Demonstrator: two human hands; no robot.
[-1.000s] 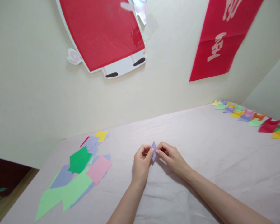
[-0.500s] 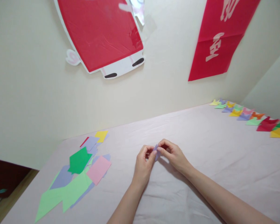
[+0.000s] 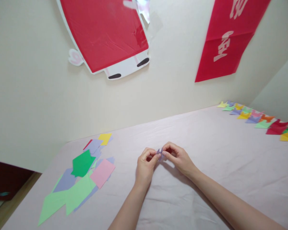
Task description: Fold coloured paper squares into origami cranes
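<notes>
Between my two hands is a small piece of folded purple paper [image 3: 160, 154], with two pointed tips sticking up. My left hand [image 3: 147, 161] pinches its left side between thumb and fingers. On the other side my right hand [image 3: 177, 157] grips it the same way, thumb toward me. The fingers cover most of the paper, so its full folded shape is hidden. Both hands are just over the pale cloth-covered surface [image 3: 196, 195], near its middle.
Loose paper lies at the left, including a green sheet [image 3: 83, 163], a pink square [image 3: 102, 174], light green pieces [image 3: 67, 199] and a yellow piece [image 3: 105, 138]. Rows of folded paper figures [image 3: 261, 119] stand at the right. Behind rises a wall [image 3: 172, 89] with red decorations.
The purple paper now shows two separate points at its top, where it looked like a narrower single piece. My left hand has shifted slightly left; my right hand stays nearly in place.
</notes>
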